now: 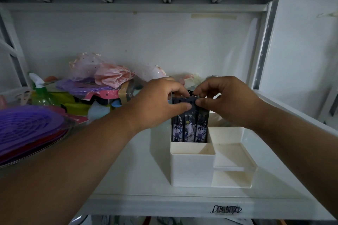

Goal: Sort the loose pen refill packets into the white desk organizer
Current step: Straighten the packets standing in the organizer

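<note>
Purple basket [27, 129] (left), spray bottle [41, 93]

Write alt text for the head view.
Both hands, left hand and right hand, pinch the tops of dark refill packets standing upright in a white organizer on a white shelf, beside colorful clutter.

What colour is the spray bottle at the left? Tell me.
Green, with a white nozzle, on the spray bottle; the head view shows it.

Matt white plastic organizer [192, 168], glossy packets [189, 129]
</note>
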